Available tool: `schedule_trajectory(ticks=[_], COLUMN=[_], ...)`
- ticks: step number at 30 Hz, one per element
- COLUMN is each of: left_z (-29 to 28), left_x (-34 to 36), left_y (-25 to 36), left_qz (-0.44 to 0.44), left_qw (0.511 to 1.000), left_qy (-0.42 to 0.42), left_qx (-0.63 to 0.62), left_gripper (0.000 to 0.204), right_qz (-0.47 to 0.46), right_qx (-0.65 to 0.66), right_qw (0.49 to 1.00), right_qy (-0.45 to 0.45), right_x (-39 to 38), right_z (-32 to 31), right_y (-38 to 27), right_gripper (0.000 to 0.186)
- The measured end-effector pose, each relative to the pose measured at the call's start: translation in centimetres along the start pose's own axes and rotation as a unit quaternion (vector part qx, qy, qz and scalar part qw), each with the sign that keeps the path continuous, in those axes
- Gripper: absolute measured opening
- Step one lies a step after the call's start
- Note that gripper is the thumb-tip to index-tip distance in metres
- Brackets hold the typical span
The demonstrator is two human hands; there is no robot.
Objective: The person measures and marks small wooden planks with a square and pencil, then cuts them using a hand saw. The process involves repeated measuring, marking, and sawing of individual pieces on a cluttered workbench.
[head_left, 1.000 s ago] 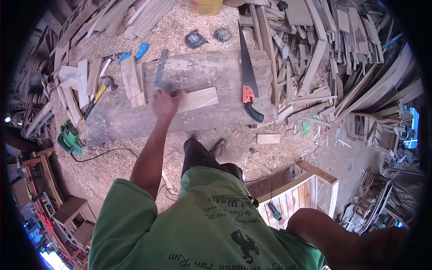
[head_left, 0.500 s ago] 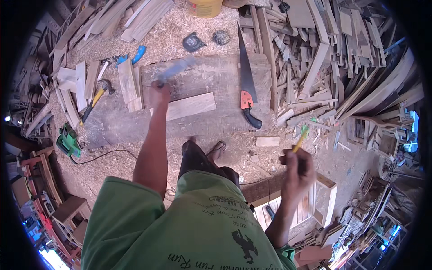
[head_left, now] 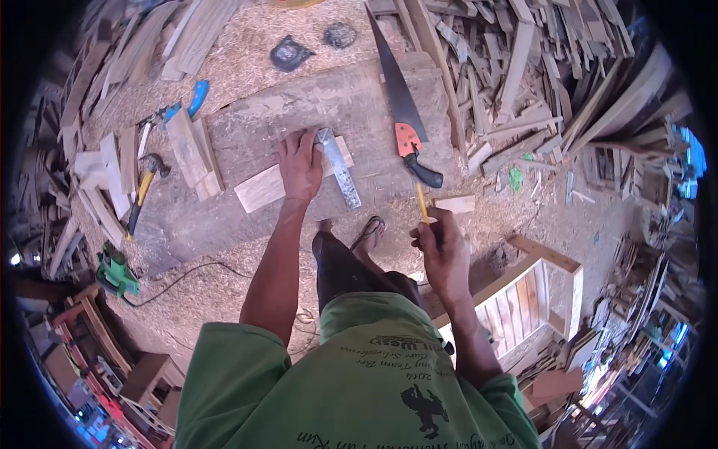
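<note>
My left hand (head_left: 301, 166) presses down on a short pale board (head_left: 258, 188) lying on the wooden work surface (head_left: 247, 127). Its fingers grip the upper end of a metal try square (head_left: 343, 179). The square's speckled blade lies across the board and sticks out past its near edge. My right hand (head_left: 446, 251) pinches a yellow pencil (head_left: 422, 200), point up, in front of the handsaw's black handle. The handsaw (head_left: 400, 90), with an orange and black grip, rests at the right of the work surface, untouched.
A hammer (head_left: 146, 194), pale boards (head_left: 193, 153) and a blue-handled tool (head_left: 198, 99) lie at left. A green power tool (head_left: 116, 271) trails a cord on the shavings. Scrap wood (head_left: 516, 75) is heaped at right; a wooden frame (head_left: 550, 262) stands near my right arm.
My left hand has brought the try square down onto the board, right of where it was. My right hand has moved left and forward with the pencil. The view has shifted.
</note>
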State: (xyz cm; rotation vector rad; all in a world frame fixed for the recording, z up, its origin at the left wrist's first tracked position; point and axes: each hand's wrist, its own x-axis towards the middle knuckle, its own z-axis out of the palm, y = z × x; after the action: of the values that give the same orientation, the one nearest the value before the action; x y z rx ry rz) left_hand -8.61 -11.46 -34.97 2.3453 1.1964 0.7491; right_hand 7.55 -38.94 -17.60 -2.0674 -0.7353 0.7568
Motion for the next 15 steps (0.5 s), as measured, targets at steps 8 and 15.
schedule_trajectory(ticks=[8,15], left_z=[0.5,0.5], left_x=[-0.2,-0.2], left_y=[0.7,1.3], left_qz=[0.01,0.005], left_qw=[0.999,0.998], left_qy=[0.022,0.033], left_qx=[0.025,0.059], left_gripper=[0.042,0.046], right_qz=[-0.051,-0.121], right_qx=[-0.081,-0.174], right_qw=[0.995,0.977], right_qy=[-0.027,-0.025], right_x=[3.3,8.6], right_z=[5.3,9.8], right_y=[3.7,2.6], right_gripper=[0.019,0.036])
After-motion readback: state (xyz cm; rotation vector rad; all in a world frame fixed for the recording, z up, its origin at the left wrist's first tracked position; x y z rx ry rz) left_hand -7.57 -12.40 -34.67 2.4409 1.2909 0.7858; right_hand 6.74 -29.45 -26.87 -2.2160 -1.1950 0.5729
